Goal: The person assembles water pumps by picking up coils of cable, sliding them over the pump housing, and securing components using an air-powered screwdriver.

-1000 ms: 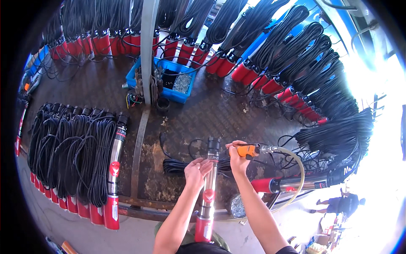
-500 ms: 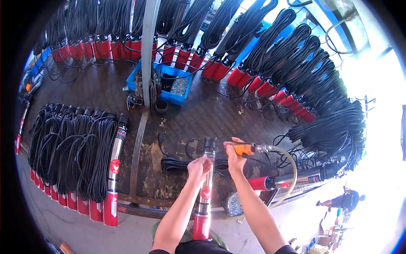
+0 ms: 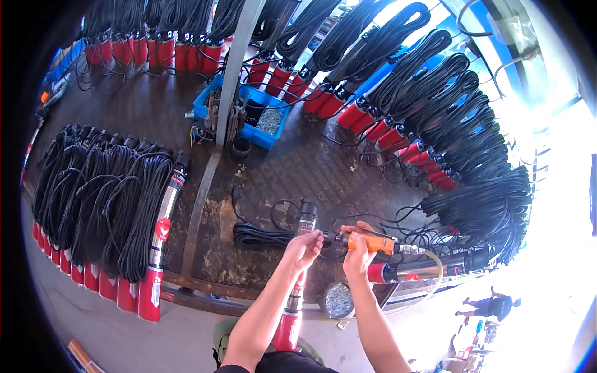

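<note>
A slim steel-and-red submersible pump (image 3: 308, 219) with a black top fitting slants up from my lap over the bench edge. My left hand (image 3: 302, 252) lies across its upper body, thumb and fingertips pinched together at its right side; whatever they pinch is too small to make out. My right hand (image 3: 357, 256) is wrapped round an orange air screwdriver (image 3: 379, 243), held roughly level with its tip pointing left, close to my left fingertips. A pale air hose (image 3: 440, 268) curves down from its rear. Behind the pump lies a coiled black cable (image 3: 258, 236).
Pumps with bundled black cables (image 3: 102, 193) stand in a row on the left; more line the back and right. A blue bin (image 3: 256, 137) of small metal parts sits by a metal post (image 3: 233, 81). A round tub (image 3: 339, 300) and a lying pump (image 3: 423, 268) are near the front edge.
The screwdriver has swung from pointing away to the right into a level pose with its tip at my left fingers. My left fingertips have shifted to the pump's right side.
</note>
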Motion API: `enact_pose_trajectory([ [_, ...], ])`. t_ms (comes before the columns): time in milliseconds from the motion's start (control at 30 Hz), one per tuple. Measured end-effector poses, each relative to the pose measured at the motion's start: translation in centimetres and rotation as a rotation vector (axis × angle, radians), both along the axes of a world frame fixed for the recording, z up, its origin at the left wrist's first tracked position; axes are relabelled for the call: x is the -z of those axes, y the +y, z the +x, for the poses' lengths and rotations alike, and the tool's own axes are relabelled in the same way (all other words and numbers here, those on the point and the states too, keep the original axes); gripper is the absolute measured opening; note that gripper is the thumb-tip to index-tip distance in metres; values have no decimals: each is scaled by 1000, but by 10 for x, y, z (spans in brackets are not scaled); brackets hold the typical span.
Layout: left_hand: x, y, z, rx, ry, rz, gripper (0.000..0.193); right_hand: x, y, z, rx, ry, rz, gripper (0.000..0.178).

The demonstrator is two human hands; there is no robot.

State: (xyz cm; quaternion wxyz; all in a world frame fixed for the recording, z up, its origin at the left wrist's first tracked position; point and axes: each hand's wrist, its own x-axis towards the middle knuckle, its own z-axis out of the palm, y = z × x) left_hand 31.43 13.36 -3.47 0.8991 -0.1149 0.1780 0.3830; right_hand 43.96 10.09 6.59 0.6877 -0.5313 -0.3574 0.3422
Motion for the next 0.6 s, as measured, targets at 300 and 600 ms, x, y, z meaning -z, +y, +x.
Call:
enact_pose_trajectory([
  [300, 17, 26, 30, -137, 12, -275, 22, 16, 26, -13, -120, -390, -56, 33],
  [600, 28, 37, 27, -197, -154, -316, 16, 37, 63, -1, -224, -384, -63, 33],
])
